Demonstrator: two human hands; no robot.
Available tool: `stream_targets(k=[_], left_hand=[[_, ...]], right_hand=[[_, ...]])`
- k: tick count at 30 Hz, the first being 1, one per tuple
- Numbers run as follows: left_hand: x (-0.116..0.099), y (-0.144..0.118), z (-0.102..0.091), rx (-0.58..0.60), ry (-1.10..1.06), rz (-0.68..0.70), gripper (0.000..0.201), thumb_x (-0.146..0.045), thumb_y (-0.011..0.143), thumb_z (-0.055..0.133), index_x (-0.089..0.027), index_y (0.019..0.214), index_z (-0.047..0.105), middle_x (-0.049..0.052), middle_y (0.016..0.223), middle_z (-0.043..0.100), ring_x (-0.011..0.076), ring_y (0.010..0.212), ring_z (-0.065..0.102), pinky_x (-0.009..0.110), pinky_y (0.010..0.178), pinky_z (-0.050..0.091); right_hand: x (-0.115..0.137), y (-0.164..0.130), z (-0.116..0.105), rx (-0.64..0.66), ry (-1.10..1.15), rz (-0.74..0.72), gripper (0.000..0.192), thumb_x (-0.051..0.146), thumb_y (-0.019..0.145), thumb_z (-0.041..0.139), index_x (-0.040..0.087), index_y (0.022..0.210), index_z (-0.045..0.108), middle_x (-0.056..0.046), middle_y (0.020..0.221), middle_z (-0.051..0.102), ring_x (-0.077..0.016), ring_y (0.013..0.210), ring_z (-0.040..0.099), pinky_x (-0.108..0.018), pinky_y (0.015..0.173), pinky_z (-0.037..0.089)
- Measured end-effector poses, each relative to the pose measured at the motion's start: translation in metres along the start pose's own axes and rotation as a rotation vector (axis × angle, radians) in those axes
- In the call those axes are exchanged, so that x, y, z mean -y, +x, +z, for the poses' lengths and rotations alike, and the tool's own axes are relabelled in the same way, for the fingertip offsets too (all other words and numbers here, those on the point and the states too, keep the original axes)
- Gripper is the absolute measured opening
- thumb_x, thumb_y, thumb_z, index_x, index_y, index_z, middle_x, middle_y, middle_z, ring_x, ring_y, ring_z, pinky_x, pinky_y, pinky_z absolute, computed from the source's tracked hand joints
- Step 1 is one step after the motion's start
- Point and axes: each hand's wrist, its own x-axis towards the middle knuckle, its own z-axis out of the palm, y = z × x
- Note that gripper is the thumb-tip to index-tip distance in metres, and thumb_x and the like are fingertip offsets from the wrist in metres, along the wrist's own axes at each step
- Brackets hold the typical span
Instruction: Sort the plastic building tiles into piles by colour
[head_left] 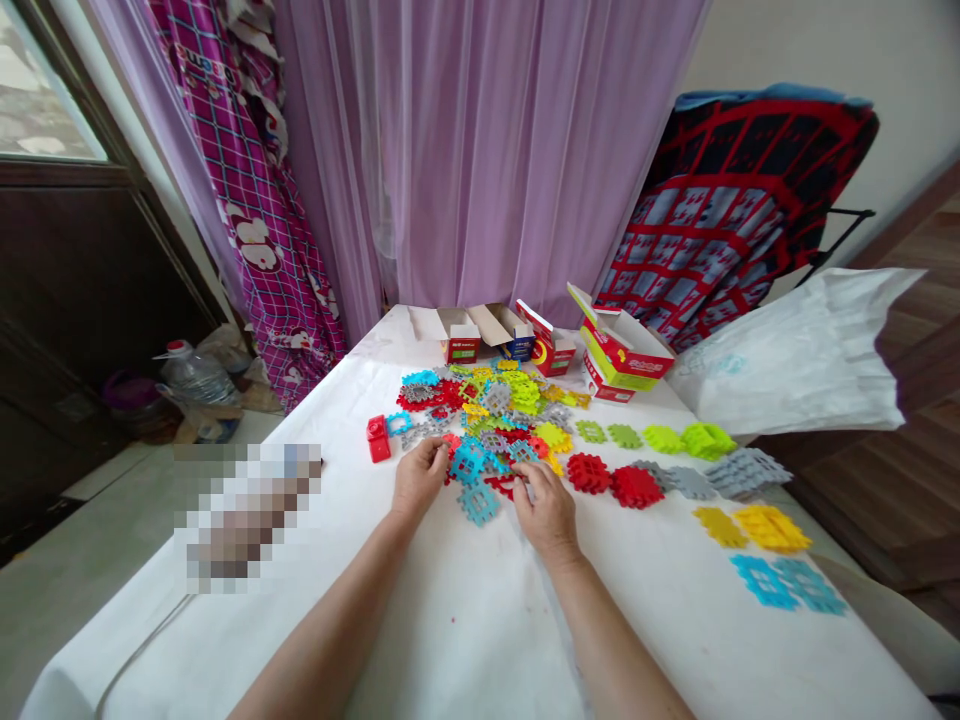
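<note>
My left hand [418, 478] rests at the near left edge of the mixed pile of plastic pieces [487, 415], fingers curled down onto a grey piece there, though I cannot tell whether they actually pinch it. My right hand [546, 510] sits at the pile's near right edge, fingertips bent into the red and blue pieces; whether it grips one is hidden. A blue piece [478, 503] lies flat on the white table [450, 620] between my hands, just in front of the pile. It is a square lattice with notched edges. Right of the pile, pieces lie grouped by colour: green [675, 438], red [611, 480], grey [727, 472], yellow [754, 527], blue [787, 583]. Open boxes [600, 355] stand behind the pile.
</note>
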Motion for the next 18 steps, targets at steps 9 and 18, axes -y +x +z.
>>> stream_targets(k=[9, 18], left_hand=[[0.0013, -0.0011, -0.0006, -0.011, 0.065, 0.022, 0.020, -0.034, 0.083, 0.046, -0.022, 0.079, 0.062, -0.005, 0.057, 0.060, 0.0104, 0.049, 0.054, 0.021, 0.052, 0.043], [0.0010, -0.0020, -0.0006, 0.000, 0.093, 0.032, 0.020, -0.033, 0.084, 0.045, -0.022, 0.080, 0.061, -0.005, 0.059, 0.061, 0.0110, 0.052, 0.056, 0.021, 0.054, 0.042]], right_hand=[[0.0028, -0.0012, 0.0010, 0.013, 0.043, 0.008, 0.025, 0.020, 0.088, 0.045, 0.020, 0.099, 0.067, -0.006, 0.095, 0.069, -0.0180, 0.091, 0.063, -0.029, 0.082, 0.052], [0.0029, -0.0024, -0.0001, 0.050, 0.051, 0.024, 0.027, 0.019, 0.087, 0.044, 0.022, 0.099, 0.069, -0.006, 0.095, 0.069, -0.0184, 0.090, 0.064, -0.030, 0.080, 0.052]])
